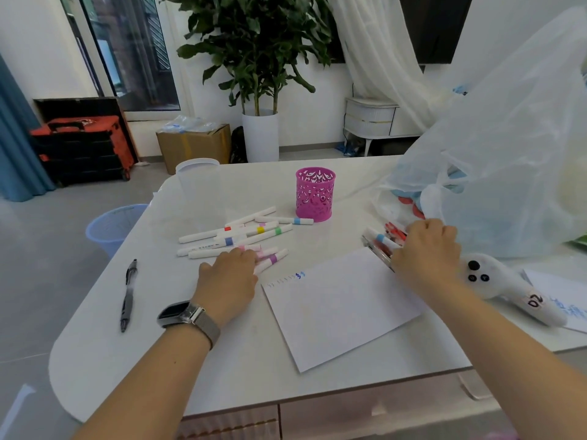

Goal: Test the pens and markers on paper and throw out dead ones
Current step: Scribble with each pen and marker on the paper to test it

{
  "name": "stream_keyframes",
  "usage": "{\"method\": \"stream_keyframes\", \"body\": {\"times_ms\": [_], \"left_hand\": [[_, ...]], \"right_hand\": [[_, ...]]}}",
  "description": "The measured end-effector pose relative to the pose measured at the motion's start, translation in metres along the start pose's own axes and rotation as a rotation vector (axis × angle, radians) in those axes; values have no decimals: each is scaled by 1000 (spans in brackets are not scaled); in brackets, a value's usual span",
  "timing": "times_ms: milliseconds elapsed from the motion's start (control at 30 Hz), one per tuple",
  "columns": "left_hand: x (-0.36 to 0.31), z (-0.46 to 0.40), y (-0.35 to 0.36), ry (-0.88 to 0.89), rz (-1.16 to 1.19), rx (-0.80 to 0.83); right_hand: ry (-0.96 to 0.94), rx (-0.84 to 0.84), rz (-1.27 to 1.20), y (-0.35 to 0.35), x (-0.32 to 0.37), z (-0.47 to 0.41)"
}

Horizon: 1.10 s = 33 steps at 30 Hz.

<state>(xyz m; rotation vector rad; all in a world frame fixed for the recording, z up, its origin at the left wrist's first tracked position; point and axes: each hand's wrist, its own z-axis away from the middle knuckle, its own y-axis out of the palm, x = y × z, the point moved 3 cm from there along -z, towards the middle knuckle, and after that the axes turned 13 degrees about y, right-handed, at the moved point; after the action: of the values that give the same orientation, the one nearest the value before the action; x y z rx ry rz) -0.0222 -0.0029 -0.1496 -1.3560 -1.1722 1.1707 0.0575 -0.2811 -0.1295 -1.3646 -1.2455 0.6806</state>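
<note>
Markers [235,238], a loose fan of them, left of centre on the white table [95,360], between the pink pen cup [315,193] and the near edge. More sticks in a clear case [382,246] at the top right corner of the paper [340,309].

Left hand [230,281] flat over the near end of the pile, knuckles up, fingers curled down onto the pink and purple-banded marker [271,260]; hard to tell whether pinching one or just resting on them. Right hand [427,249] curled over the case, fingertips hidden underneath, so grip unclear, looks like holding.

Step in hand, at a guess: picking the next one to test. Best to lift a single marker by the barrel, not rake the lot, since round smooth plastic rolls easily on that glossy top. Worth steadying the sheet with the other hand while scribbling, thin paper slides. Fresh strokes beside the row of squiggles [287,277] along the top edge, so faint ones are easy to compare. Dead ones into the blue mesh bin [111,228] on the floor off the left edge.

Textures: markers matte white with coloured bands, cup perforated plastic, black pen [128,295] with a rubbery-looking grip lying apart on the left, crinkly translucent bag [508,154] on the right, fuzzy white plush toy [495,281] just beside the right wrist.
</note>
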Motion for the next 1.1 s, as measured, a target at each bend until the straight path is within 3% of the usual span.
{"method": "stream_keyframes", "body": {"times_ms": [100,200,300,400,500,733,933,1033,1100], "left_hand": [[-2,2,1,-9,-7,26],[-5,-3,0,-26,143,-45],[-9,-6,-8,-84,373,-176],[-11,-5,-10,-103,388,-201],[-19,2,-6,-99,296,-123],[-35,12,-5,131,109,-25],[-30,8,-7,174,-17,-143],[-36,6,-22,169,28,-304],[-40,7,-34,178,111,-366]], "right_hand": [[-235,-54,-206,-1,21,15],[-547,-9,-266,1,41,39],[-713,87,-220,0,59,62],[-811,123,-205,4,71,80],[-840,156,-195,11,76,87],[-783,184,-167,14,69,80],[-715,221,-171,16,64,70],[-578,376,-407,13,64,67],[-405,596,-696,7,66,66]]}}
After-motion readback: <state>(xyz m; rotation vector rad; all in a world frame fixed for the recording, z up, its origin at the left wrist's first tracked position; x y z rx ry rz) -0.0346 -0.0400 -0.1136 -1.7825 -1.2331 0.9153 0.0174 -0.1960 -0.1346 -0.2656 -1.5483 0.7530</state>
